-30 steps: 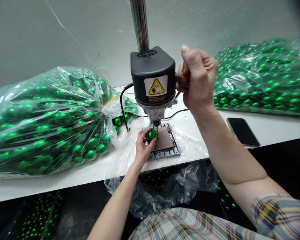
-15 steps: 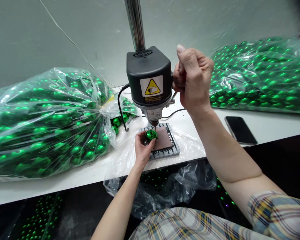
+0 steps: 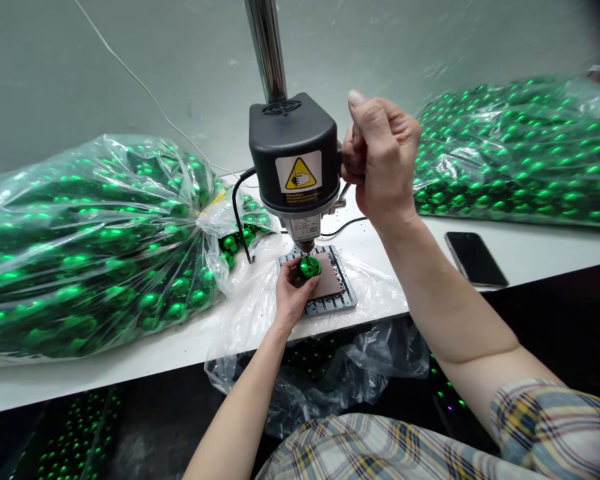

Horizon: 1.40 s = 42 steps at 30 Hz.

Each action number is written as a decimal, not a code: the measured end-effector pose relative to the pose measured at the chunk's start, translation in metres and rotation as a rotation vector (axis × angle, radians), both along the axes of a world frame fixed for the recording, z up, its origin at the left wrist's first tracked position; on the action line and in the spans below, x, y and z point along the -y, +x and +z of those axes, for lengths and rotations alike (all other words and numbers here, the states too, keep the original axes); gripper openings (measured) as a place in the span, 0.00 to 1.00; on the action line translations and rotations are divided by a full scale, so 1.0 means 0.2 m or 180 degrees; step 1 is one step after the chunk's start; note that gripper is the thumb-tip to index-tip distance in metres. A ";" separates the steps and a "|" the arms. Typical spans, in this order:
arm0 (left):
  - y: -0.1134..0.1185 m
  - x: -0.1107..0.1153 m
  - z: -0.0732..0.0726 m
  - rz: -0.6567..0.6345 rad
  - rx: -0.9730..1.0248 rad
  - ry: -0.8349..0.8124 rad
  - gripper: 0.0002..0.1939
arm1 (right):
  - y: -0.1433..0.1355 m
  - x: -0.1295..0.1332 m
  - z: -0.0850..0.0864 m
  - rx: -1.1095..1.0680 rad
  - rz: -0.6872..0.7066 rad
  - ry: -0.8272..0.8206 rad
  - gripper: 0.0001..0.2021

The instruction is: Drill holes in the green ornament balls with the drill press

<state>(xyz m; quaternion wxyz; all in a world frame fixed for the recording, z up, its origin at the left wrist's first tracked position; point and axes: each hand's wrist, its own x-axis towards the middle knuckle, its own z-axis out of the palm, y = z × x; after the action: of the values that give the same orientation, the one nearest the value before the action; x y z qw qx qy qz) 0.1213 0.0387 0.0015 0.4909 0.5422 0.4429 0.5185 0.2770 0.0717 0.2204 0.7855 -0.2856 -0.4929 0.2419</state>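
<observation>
The left hand (image 3: pixel 291 297) is half curled, and a shiny green ball (image 3: pixel 312 269) is pinched by its fingers and thumb, just under the drill (image 3: pixel 294 130) and over the brown board (image 3: pixel 331 281). The handle (image 3: pixel 347 191) is gripped by the right hand (image 3: pixel 384 157), shut like a fist. The ball should be held very still, with fingers well clear of the drill.
</observation>
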 end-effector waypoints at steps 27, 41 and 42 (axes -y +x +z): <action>-0.01 0.01 0.02 0.0036 -0.0158 0.0279 0.23 | 0.01 0.00 -0.01 0.0216 -0.0049 -0.0034 0.34; -0.08 -0.10 -0.01 -0.0102 -0.0133 0.0069 0.26 | 0.03 -0.02 -0.02 -0.0075 0.0255 0.0321 0.32; -0.08 -0.09 -0.01 -0.0092 -0.0167 0.0099 0.25 | 0.03 -0.03 -0.02 -0.0062 0.0260 0.0332 0.31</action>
<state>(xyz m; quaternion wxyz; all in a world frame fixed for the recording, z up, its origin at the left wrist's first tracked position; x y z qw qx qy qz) 0.1058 0.0574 0.0002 0.4781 0.5694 0.4397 0.5039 0.2832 0.0772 0.2168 0.7935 -0.2216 -0.5085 0.2505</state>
